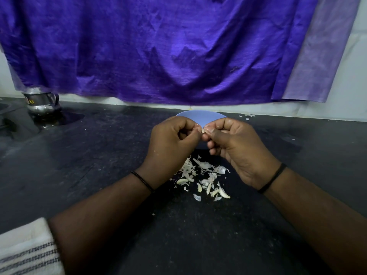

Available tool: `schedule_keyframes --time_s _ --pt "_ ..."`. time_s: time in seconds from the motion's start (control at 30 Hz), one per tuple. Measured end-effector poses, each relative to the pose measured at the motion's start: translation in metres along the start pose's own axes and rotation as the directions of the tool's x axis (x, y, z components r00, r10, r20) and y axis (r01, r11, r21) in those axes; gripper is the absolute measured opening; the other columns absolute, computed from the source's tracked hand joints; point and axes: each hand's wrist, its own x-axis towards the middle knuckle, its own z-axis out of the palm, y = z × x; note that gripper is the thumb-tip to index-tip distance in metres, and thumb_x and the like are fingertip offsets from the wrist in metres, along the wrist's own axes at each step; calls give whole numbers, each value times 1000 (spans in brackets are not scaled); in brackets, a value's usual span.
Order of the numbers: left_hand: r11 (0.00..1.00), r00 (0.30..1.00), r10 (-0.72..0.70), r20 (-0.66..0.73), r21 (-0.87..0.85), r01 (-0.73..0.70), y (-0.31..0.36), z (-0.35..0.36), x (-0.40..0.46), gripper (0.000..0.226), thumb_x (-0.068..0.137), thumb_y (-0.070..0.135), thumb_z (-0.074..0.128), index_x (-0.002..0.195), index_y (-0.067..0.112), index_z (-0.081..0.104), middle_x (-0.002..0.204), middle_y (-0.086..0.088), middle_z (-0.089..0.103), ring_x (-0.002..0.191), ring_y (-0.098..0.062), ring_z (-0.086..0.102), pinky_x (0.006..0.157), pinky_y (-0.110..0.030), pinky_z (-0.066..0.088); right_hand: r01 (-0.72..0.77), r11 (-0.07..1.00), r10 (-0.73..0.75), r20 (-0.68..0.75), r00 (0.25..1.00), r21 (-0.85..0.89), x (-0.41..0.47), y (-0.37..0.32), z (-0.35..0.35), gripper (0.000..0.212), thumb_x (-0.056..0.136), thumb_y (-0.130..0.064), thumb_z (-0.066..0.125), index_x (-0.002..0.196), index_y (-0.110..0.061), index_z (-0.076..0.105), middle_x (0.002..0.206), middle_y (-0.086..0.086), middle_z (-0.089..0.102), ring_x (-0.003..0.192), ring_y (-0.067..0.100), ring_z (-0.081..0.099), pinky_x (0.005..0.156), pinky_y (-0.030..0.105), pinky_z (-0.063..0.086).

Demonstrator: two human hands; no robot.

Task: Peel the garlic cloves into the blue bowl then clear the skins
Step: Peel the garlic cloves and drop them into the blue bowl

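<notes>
A small garlic clove (203,131) is pinched between the fingertips of both hands, just above the near side of the blue bowl (200,116). My left hand (171,143) and my right hand (236,147) have curled fingers meeting at the clove. Most of the bowl is hidden behind the hands, and its contents cannot be seen. A pile of white garlic skins (200,175) lies on the black counter (99,155) below the hands, with a few cloves or thicker pieces (223,193) at its near edge.
A steel jug (40,103) stands at the back left of the counter. A purple cloth (158,46) hangs along the wall behind. Stray skin bits (249,115) lie by the wall right of the bowl. A striped white cloth (25,249) shows at bottom left.
</notes>
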Motion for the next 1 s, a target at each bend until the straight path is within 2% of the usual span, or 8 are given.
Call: schedule_keyframes --time_s 0.13,0.33,0.63,0.77,0.83,1.0 --pt "999 999 -36 29 -32 37 0 -2 0 27 89 11 68 71 31 66 60 19 62 51 -6 55 51 -21 44 -38 999 37 42 998 22 0 1 -2 6 94 -4 62 93 -9 66 75 4 70 61 8 57 57 21 50" --pt "994 996 -68 53 -79 72 -1 -1 0 22 90 11 67 72 25 66 56 15 59 49 -4 51 50 -23 42 -67 995 59 107 993 72 1 0 -3 7 95 -5 60 92 -9 65 74 2 66 61 7 55 57 20 50" --pt "993 996 -73 59 -83 78 0 -2 -1 23 90 11 67 73 26 65 58 11 58 50 -7 52 49 -25 45 -79 990 56 186 981 118 2 -2 -6 7 95 -5 57 94 -8 63 74 2 63 63 8 54 58 20 50" --pt "993 997 -72 37 -93 75 -2 -1 1 11 86 22 64 75 23 66 67 1 67 52 -10 54 51 -32 47 -98 987 67 229 971 128 1 -2 -7 6 94 -6 58 96 -7 63 78 4 66 68 10 58 61 22 52" --pt "992 996 -78 35 -94 81 -3 -1 1 10 84 26 61 76 23 67 72 -4 70 53 -11 55 52 -34 49 -107 985 72 239 968 139 1 -3 -8 6 91 -7 60 96 -7 63 79 5 69 68 11 60 61 22 53" --pt "991 996 -82 25 -101 84 -3 -1 1 10 84 25 61 75 25 66 71 -2 70 53 -11 54 52 -32 46 -107 984 67 259 964 143 2 -4 -10 11 83 -10 64 94 -7 64 79 7 69 67 11 60 60 21 53"
